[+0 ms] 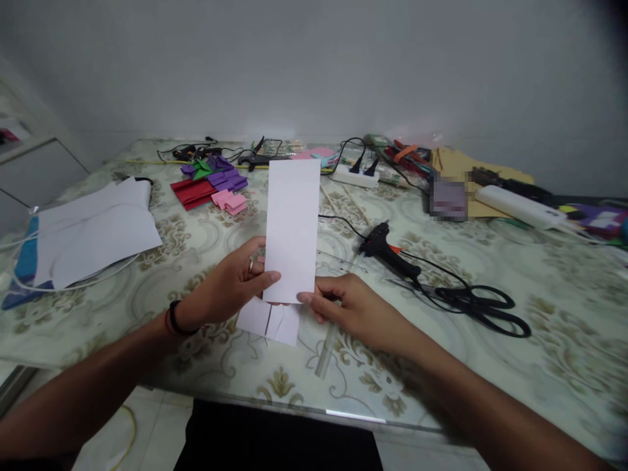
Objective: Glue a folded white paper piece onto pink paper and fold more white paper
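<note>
A tall white paper rectangle [293, 226] is held upright above the table. My left hand [245, 275], with a ring on one finger, grips its lower left side, thumb in front. My right hand [343, 299] pinches the lower right corner between thumb and fingers. Beneath the held paper, another white paper piece [282, 327] with a dark line on it lies on the patterned table [230, 366]. A clear strip [326, 353], perhaps a ruler, lies just right of that piece.
To the right are a black glue gun [392, 252] and black-handled scissors [483, 304]. White sheets [98, 229] lie at the left. Folded colored papers [209, 183], a power strip [356, 175], cables and a white stick-shaped device [520, 206] line the back.
</note>
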### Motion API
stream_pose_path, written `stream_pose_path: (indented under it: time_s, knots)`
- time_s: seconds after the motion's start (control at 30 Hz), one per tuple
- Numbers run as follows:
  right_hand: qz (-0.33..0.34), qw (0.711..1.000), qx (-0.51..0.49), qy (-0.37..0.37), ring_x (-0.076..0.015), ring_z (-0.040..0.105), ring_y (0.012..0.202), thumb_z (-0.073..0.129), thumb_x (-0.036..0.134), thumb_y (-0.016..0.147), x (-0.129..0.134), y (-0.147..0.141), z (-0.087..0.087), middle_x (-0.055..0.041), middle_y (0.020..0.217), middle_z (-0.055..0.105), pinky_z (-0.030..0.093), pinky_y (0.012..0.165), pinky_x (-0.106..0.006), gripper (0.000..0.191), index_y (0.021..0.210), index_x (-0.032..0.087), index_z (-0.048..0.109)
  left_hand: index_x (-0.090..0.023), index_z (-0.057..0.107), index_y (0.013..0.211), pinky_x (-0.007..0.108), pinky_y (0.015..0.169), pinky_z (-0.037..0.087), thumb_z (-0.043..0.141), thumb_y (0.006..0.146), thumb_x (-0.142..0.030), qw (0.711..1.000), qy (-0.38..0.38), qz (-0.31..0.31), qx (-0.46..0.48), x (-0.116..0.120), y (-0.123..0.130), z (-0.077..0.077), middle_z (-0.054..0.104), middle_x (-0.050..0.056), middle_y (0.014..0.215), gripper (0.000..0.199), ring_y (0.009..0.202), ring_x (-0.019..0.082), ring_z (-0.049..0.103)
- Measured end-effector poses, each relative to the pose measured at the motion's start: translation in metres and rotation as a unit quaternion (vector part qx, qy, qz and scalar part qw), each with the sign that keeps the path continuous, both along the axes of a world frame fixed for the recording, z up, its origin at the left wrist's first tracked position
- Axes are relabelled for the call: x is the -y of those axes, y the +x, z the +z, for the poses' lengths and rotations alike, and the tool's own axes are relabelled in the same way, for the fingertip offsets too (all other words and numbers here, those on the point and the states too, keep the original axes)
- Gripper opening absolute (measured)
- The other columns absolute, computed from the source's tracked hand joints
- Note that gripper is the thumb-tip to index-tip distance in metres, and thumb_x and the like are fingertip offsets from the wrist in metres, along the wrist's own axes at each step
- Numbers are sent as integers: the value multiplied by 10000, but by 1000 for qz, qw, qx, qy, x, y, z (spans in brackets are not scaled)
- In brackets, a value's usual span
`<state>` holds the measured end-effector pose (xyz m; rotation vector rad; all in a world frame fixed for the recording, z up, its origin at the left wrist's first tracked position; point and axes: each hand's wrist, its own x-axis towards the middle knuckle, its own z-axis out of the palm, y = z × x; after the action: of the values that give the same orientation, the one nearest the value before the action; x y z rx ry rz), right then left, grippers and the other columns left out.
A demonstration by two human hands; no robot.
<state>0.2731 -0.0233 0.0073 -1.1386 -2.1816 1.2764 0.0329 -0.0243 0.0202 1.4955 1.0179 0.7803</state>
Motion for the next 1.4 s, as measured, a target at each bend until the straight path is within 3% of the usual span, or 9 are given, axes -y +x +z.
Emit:
stream_pose_path:
  time_s: [0.23, 0.37, 0.5, 0.63, 1.0, 1.17, 1.4]
  knots:
    - [-60, 992, -93, -55, -144, 484, 649, 564, 523, 978, -2, -1, -1, 9, 708, 546, 362, 591, -278, 386, 890, 163, 673, -191, 506, 1324, 184, 519, 467, 633, 953, -253, 998, -6, -60, -33, 4, 1, 5, 712, -20, 761, 397, 647, 137, 677]
    - [-89, 988, -104, -64, -145, 469, 627, 596, 541, 942, -3, 0, -3, 7, 673, 544, 354, 583, -286, 408, 810, 159, 645, -183, 546, 1290, 189, 556, 492, 625, 954, -246, 996, -12, -79, -44, 5, 2, 5, 703, -23, 757, 350, 699, 144, 693]
    - [-58, 991, -89, -82, -145, 450, 636, 592, 544, 945, -1, 0, -4, 6, 687, 519, 330, 582, -290, 420, 810, 153, 662, -162, 590, 1155, 246, 636, 574, 635, 952, -308, 999, -17, -50, -11, 3, 1, 1, 751, 31, 883, 255, 767, 172, 724]
    - [-35, 993, -78, -87, -142, 433, 636, 592, 538, 955, -1, -2, -5, 11, 688, 513, 318, 583, -291, 412, 824, 156, 674, -171, 572, 1028, 223, 599, 576, 684, 917, -304, 1000, -15, -17, 21, 0, 0, -2, 747, 26, 880, 206, 754, 161, 723]
    - [-94, 990, -93, -48, -131, 419, 587, 579, 535, 952, -2, -3, -6, 27, 609, 504, 309, 565, -287, 454, 650, 202, 517, -161, 572, 1113, 210, 615, 599, 692, 893, -263, 999, -41, -17, 18, 1, 4, 1, 763, 46, 934, 270, 763, 152, 740]
    - [-98, 991, -84, -30, -127, 415, 573, 574, 532, 953, -1, -3, -6, 29, 592, 508, 318, 557, -280, 463, 631, 206, 502, -145, 615, 1072, 225, 634, 601, 700, 893, -295, 999, -36, -18, 3, 0, 3, -1, 768, 67, 977, 248, 781, 161, 741]
    - [-111, 990, -89, -25, -113, 372, 562, 591, 543, 942, -1, -4, -8, 48, 599, 443, 277, 529, -265, 463, 644, 214, 459, -162, 631, 1182, 240, 677, 614, 672, 920, -302, 999, -32, -35, -14, 1, 1, -3, 785, 48, 941, 300, 845, 183, 758]
